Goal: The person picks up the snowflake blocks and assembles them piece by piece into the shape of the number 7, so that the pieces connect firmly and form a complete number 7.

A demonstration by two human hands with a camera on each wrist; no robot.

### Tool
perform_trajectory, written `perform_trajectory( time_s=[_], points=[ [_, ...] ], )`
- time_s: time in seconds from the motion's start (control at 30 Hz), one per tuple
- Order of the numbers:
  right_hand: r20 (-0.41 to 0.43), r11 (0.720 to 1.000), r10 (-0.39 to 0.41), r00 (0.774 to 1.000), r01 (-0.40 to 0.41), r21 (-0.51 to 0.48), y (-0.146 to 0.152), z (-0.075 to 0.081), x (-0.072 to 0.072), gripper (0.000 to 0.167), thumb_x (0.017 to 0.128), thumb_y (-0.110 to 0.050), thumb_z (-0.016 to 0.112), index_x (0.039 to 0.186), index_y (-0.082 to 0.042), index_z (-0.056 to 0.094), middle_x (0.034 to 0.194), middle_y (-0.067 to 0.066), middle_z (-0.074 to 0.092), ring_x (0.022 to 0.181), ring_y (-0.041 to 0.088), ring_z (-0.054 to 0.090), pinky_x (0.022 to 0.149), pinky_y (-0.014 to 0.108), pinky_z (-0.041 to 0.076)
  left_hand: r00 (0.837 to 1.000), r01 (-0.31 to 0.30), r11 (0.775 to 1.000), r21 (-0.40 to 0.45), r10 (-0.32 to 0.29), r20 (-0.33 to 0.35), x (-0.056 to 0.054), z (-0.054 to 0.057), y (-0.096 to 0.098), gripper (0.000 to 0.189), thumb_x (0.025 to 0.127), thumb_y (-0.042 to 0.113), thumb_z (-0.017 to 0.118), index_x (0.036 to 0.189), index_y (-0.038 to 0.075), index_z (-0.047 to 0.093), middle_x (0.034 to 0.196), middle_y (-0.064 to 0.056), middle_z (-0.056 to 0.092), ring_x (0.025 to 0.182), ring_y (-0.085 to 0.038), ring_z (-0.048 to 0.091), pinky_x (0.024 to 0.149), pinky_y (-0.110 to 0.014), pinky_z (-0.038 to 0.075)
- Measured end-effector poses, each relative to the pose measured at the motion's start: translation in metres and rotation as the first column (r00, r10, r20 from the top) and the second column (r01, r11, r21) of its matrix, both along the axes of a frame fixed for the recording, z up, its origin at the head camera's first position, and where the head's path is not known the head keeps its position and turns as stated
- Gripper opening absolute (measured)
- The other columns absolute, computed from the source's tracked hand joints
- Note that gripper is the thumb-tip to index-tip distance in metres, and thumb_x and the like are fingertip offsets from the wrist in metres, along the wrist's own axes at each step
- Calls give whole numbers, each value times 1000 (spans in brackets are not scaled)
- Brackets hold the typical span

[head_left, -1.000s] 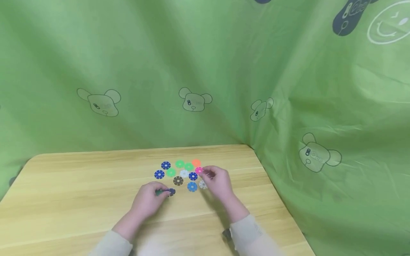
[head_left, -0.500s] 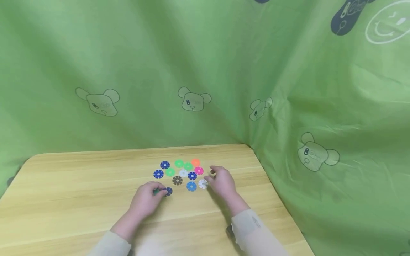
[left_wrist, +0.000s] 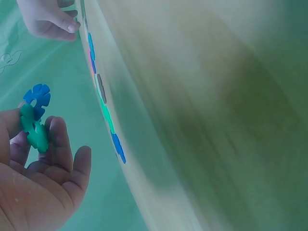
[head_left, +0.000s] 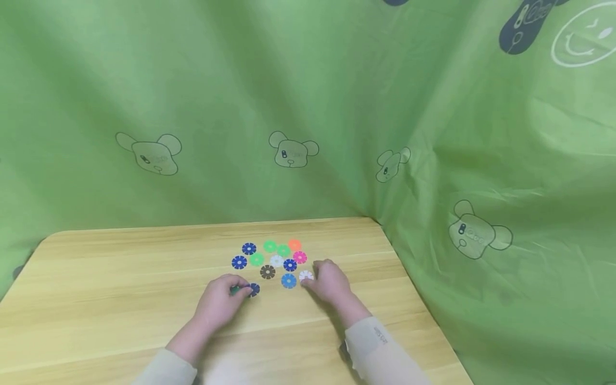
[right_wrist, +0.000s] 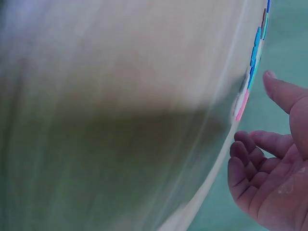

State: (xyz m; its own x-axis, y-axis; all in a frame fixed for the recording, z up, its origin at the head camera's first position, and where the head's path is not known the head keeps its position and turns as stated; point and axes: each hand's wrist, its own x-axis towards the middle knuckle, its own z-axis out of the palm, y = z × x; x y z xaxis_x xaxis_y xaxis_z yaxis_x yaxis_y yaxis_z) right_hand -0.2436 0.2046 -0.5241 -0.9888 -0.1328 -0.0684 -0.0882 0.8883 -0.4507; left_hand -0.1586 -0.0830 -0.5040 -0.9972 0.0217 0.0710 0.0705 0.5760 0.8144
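Note:
In the head view my left hand (head_left: 222, 300) pinches a blue notched snowflake disc (head_left: 254, 290) that is slotted into a green one. The left wrist view shows this joined pair closer, the blue disc (left_wrist: 40, 98) above the green disc (left_wrist: 33, 130), between thumb and fingers. My right hand (head_left: 332, 283) is low over the table at a white snowflake disc (head_left: 306, 276), its thumb overlapping the disc's near edge. In the right wrist view that hand (right_wrist: 274, 178) has its thumb apart from loosely bent fingers, with nothing between them.
Loose discs lie flat on the wooden table (head_left: 120, 299): several blue ones, several green ones such as this green disc (head_left: 257, 259), a brown disc (head_left: 267, 272), a pink disc (head_left: 300, 258) and an orange disc (head_left: 294, 245). A green curtain (head_left: 216, 107) closes off the back and right.
My right hand has left the pink disc, which lies flat among the others, and has moved toward me to the white disc. The left hand has shifted slightly left, still pinching the joined discs.

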Motion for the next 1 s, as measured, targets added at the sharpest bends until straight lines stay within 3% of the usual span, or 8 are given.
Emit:
perform_trajectory(
  time_s=[0.2,0.33,0.6,1.0],
  points=[
    [23,997,22,1000,-23,73,0,-6,1,73,92,-44,81,141,7,60,136,28,62,127,46,60,114,58,46,1000,-4,1000,5,4,14,-1,-3,0,8,96,18,78,101,12,77,109,-6,76,103,-28,71,101,-57,55],
    [-7,992,40,999,-39,119,-1,-7,-1,64,92,-39,82,135,6,66,120,22,65,115,41,65,106,56,52,1000,2,1000,6,-2,11,0,-4,0,7,96,18,78,100,12,78,109,-6,76,104,-29,71,101,-58,54],
    [-18,986,44,999,-41,163,-4,-7,-3,48,91,-30,84,126,1,73,110,16,66,102,35,67,98,53,57,1000,-3,1000,13,2,17,0,-3,-1,8,96,18,78,101,12,78,110,-7,76,105,-29,71,102,-58,54],
    [-1,994,-10,1000,10,109,-6,-6,-1,42,90,-25,85,121,0,74,110,14,64,104,35,67,100,53,56,1000,-6,1000,16,6,30,0,-3,-2,8,96,19,78,101,13,78,111,-6,76,96,-21,68,99,-58,55]
  ],
)
